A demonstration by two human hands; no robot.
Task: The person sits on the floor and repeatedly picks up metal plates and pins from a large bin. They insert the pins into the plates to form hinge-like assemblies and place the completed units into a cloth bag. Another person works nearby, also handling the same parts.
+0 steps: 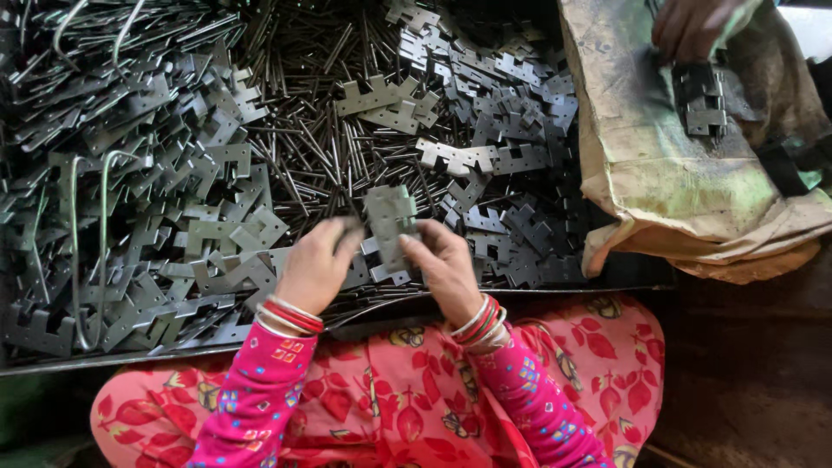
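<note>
My right grip [444,264] is pinching a flat metal hinge plate [389,227] upright. My left grip [314,264] is curling narrow beside it, blurry. All around are lying heaps of plates [173,217] and thin pins [321,130]. Another person's hand [689,26] is holding plates over a sack [659,173].

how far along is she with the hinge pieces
Done: a small stack of joined hinges lies on the sack under another person's hand. In hand: right hand holds a hinge plate; left hand is blurred beside it. Left: heaps of loose plates and pins.
</note>
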